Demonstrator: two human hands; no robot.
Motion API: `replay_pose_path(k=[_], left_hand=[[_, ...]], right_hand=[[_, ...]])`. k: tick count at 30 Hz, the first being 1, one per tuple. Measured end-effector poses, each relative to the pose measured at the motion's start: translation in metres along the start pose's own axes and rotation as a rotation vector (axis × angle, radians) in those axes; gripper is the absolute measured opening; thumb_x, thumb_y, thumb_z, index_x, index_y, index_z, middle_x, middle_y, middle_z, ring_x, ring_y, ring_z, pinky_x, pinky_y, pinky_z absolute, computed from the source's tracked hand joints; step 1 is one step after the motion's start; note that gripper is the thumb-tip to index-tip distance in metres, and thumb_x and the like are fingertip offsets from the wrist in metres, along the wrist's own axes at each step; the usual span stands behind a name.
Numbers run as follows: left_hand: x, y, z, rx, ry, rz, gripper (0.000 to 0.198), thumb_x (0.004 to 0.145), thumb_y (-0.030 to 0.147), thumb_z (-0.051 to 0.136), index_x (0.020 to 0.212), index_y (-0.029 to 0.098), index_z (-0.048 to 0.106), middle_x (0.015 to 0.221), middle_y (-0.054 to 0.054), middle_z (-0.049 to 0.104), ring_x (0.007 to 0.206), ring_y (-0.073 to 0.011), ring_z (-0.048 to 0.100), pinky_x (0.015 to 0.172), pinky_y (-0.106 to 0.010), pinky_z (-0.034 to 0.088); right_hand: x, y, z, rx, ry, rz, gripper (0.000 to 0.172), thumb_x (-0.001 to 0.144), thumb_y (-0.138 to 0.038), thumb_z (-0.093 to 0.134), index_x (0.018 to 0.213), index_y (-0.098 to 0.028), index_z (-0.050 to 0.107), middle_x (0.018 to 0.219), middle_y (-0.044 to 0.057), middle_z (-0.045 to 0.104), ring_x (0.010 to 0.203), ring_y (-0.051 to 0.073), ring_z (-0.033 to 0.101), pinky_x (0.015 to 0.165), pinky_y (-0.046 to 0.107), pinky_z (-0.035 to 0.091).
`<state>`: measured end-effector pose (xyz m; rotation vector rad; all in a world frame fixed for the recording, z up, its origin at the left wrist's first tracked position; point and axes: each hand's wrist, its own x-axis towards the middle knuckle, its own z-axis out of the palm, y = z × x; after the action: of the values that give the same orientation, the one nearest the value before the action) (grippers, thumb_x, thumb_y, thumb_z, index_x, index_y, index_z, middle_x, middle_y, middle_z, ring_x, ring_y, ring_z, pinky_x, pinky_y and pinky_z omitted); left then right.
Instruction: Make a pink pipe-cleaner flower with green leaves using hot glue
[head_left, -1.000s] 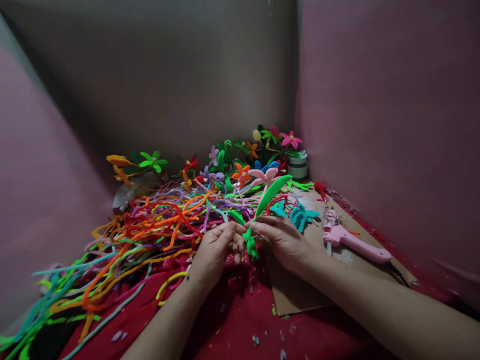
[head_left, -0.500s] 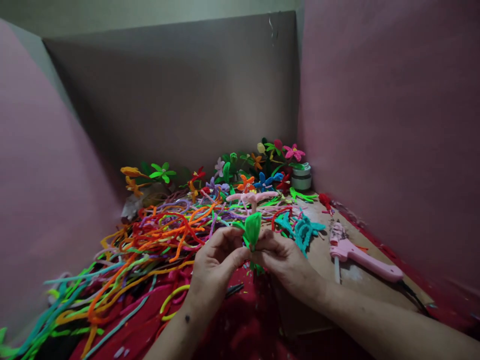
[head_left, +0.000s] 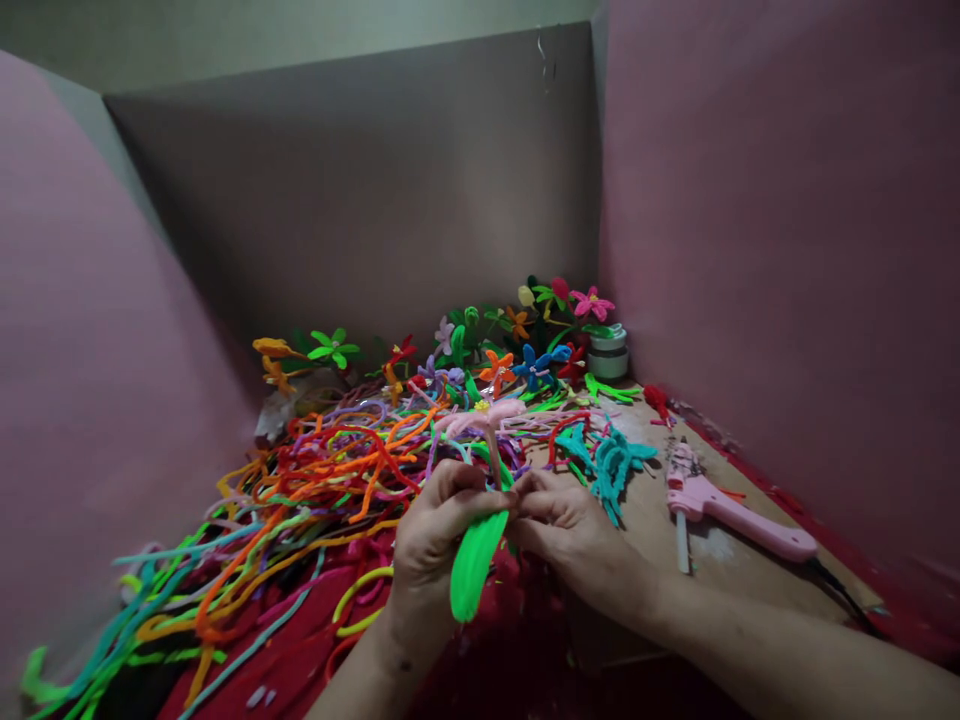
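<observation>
Pink walls (head_left: 780,230) rise at left and right of a grey-brown back panel (head_left: 360,210); in front of it a dark red cloth (head_left: 300,630) covers the work surface; a large tangled heap of fuzzy stems (head_left: 315,470) in orange, red, yellow, teal, green and purple spreads over the left and middle; a sheet of cardboard (head_left: 637,510) lies on the cloth to the right; the left hand (head_left: 435,530) and the right hand (head_left: 574,530) meet at the centre, above the cloth and in front of the heap, fingers curled in and thumbs pressed close, both pinching the stem of a pink flower (head_left: 480,420) at the base of a green leaf (head_left: 478,570), though the exact contact under the right fingertips is hidden; the flower stands above the fingers, its centre yellow, while the leaf hangs down below them; a pink glue gun (head_left: 739,515) rests on the cardboard; teal pieces (head_left: 615,465) lie between it and the right hand; a white jar (head_left: 607,355) stands at the back corner; smaller still are the bright pink flower (head_left: 592,303) above the jar and the blue flower (head_left: 535,367) left of it.
</observation>
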<state>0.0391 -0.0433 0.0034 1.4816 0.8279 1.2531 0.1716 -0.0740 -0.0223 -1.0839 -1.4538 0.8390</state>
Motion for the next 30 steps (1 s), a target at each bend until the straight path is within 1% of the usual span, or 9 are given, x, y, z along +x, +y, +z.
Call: replay_pose_path(k=[3,6,8,10,12,14,20,25,30], left_hand=[[-0.001,-0.001,-0.005,0.028,-0.023,-0.045,0.008,0.060,0.022,0.072,0.058,0.022,0.064,0.056,0.003,0.048,0.050,-0.0103,0.045,0.044,-0.022,0.037],[-0.001,-0.001,-0.012,0.226,-0.112,0.205,0.013,0.058,0.020,0.073,0.070,0.025,0.071,0.065,-0.001,0.054,0.065,-0.0147,0.050,0.054,-0.025,0.041],[0.000,0.001,-0.014,0.276,-0.149,0.260,0.013,0.059,0.021,0.073,0.072,0.025,0.071,0.067,-0.002,0.055,0.067,-0.0159,0.051,0.056,-0.026,0.042],[0.002,0.003,-0.012,0.204,-0.129,0.137,0.004,0.062,0.023,0.071,0.065,0.024,0.069,0.062,0.000,0.052,0.058,-0.0135,0.048,0.049,-0.024,0.039],[0.004,0.003,-0.010,0.089,-0.084,-0.032,0.007,0.062,0.025,0.072,0.060,0.023,0.065,0.058,0.002,0.047,0.051,-0.0111,0.045,0.043,-0.023,0.037],[0.006,0.001,-0.010,0.038,-0.072,-0.075,0.007,0.063,0.027,0.070,0.062,0.023,0.064,0.058,0.002,0.047,0.049,-0.0109,0.045,0.043,-0.024,0.039],[0.002,-0.009,-0.020,0.210,-0.160,0.193,0.023,0.056,0.022,0.076,0.079,0.027,0.073,0.075,-0.003,0.053,0.069,-0.0174,0.054,0.062,-0.029,0.047],[-0.003,-0.004,-0.024,0.334,-0.164,0.304,0.012,0.067,0.024,0.068,0.077,0.028,0.073,0.069,-0.002,0.052,0.061,-0.0144,0.051,0.053,-0.026,0.043],[0.000,-0.001,-0.026,0.518,-0.292,0.564,0.027,0.069,0.015,0.064,0.090,0.032,0.071,0.074,-0.003,0.059,0.067,-0.0153,0.052,0.063,-0.029,0.042]], right_hand=[[0.001,0.002,0.000,0.068,-0.026,0.024,0.022,0.078,-0.035,0.058,0.067,-0.022,0.072,0.077,0.001,0.053,0.079,0.016,0.049,0.075,0.028,0.037],[0.001,0.004,0.000,0.111,-0.041,0.029,0.023,0.078,-0.039,0.058,0.071,-0.022,0.073,0.078,0.001,0.052,0.078,0.015,0.049,0.075,0.029,0.037],[0.001,0.004,-0.001,0.127,-0.048,0.029,0.025,0.078,-0.040,0.057,0.071,-0.022,0.073,0.078,0.002,0.052,0.077,0.016,0.049,0.075,0.030,0.038],[0.002,0.003,-0.001,0.138,-0.048,0.018,0.024,0.078,-0.040,0.058,0.071,-0.022,0.073,0.078,0.001,0.052,0.077,0.015,0.049,0.076,0.030,0.038],[0.002,0.001,-0.002,0.133,-0.044,0.013,0.023,0.077,-0.039,0.059,0.067,-0.022,0.072,0.077,0.001,0.053,0.076,0.015,0.049,0.076,0.030,0.037],[0.002,-0.001,-0.002,0.121,-0.037,0.019,0.023,0.075,-0.038,0.061,0.061,-0.022,0.070,0.075,0.001,0.053,0.075,0.015,0.049,0.076,0.030,0.037],[0.001,-0.001,-0.003,0.093,-0.052,0.017,0.022,0.076,-0.036,0.059,0.063,-0.022,0.070,0.073,0.001,0.052,0.075,0.016,0.048,0.074,0.031,0.037],[0.002,0.004,-0.002,0.175,-0.059,0.064,0.020,0.073,-0.034,0.061,0.062,-0.020,0.069,0.072,0.000,0.051,0.073,0.015,0.047,0.071,0.029,0.037],[0.004,0.001,-0.001,0.300,-0.064,0.128,0.019,0.068,-0.032,0.065,0.058,-0.017,0.062,0.060,-0.003,0.049,0.063,0.013,0.044,0.064,0.027,0.035]])
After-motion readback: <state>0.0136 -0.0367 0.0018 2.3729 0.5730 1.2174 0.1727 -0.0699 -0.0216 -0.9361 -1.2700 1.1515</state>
